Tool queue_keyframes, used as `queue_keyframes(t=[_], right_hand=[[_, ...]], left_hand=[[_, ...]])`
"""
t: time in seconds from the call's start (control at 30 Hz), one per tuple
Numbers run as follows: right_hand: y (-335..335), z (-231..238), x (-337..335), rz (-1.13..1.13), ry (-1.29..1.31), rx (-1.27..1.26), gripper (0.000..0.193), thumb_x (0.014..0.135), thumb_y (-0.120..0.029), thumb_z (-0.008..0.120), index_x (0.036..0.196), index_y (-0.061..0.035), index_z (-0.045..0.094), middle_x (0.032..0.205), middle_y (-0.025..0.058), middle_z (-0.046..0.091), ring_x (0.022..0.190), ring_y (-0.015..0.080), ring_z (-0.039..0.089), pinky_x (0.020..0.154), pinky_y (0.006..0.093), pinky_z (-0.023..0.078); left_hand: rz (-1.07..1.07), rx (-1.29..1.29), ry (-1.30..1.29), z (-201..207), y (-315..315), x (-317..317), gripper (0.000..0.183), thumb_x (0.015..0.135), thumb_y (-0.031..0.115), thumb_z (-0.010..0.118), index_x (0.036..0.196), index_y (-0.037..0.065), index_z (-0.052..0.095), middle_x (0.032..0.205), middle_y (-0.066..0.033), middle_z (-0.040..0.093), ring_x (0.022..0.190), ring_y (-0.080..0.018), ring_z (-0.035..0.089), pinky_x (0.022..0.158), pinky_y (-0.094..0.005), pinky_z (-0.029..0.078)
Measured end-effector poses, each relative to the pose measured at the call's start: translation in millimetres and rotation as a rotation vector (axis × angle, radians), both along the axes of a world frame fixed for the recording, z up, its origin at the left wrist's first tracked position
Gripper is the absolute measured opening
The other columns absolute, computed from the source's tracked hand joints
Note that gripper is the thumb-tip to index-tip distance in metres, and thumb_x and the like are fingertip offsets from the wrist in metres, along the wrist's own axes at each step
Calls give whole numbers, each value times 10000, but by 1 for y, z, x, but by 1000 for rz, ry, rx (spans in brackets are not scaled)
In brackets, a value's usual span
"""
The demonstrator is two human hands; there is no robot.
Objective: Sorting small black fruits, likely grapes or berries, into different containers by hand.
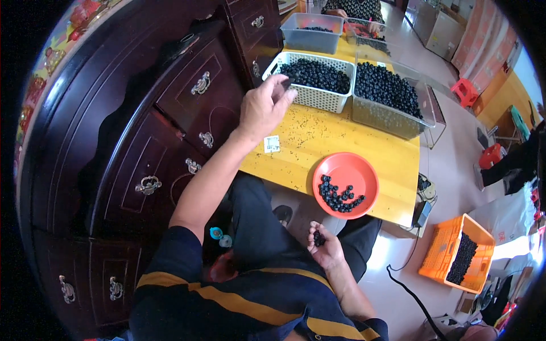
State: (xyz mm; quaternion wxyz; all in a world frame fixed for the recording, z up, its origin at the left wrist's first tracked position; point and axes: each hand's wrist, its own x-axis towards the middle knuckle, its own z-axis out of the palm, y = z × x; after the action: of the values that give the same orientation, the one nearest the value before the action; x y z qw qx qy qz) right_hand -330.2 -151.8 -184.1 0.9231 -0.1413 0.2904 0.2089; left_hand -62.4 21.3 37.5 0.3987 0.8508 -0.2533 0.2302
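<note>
Sitting in red dish, basket and bin are black parts.

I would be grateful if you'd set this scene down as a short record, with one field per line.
Left hand: at the left end of the white basket, apparently gripping something dark
Right hand: palm up, holding small black pieces
Nearest dish: red bowl, partly filled with black pieces
Beside basket: clear bin, heaped with black pieces
Surface: yellow table, scattered with dark specks
Floor, right: orange crate containing black pieces
Far end: another person, partly visible
</note>
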Motion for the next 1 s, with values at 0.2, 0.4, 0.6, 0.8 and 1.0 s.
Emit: queue_keyframes(t=[0.2,0.4,0.6,0.8,1.0], right_hand=[[1,1,0,-12,6,16,292,1060,-231,477,1251,-47,600,1096,72,668,965,216,665,832,322,562],[3,-14,-4,-17,29,46,324,1072,-286,468,1208,-18,591,1166,139,651,1035,295,653,887,412,577],[16,-7,-5,116,-78,-12,346,1086,-293,420,1269,-68,608,1214,80,646,1068,209,624,870,356,551],[14,-3,-9,91,-107,-42,320,1072,-240,437,1281,-64,604,1221,71,641,1083,211,622,896,365,558],[17,-2,-9,81,-110,-70,272,1062,-168,454,1264,-76,612,1177,48,649,1064,189,625,890,364,566]], left_hand=[[-255,257,306,-77,-5,-87,275,894,263,727,1076,58,709,795,-128,715,699,-233,707,645,-371,551],[-446,483,517,-144,4,-183,322,826,307,774,1063,105,692,793,-112,708,720,-299,706,630,-448,546],[-456,609,448,-167,10,-207,373,835,273,737,1147,88,650,1158,-138,710,938,-344,716,747,-476,584],[-489,524,426,-166,8,-206,322,829,240,737,1100,78,673,1115,-136,720,920,-344,715,739,-469,582],[-411,436,367,-168,10,-203,272,819,193,736,1070,97,698,873,-120,717,782,-328,713,657,-450,568]])
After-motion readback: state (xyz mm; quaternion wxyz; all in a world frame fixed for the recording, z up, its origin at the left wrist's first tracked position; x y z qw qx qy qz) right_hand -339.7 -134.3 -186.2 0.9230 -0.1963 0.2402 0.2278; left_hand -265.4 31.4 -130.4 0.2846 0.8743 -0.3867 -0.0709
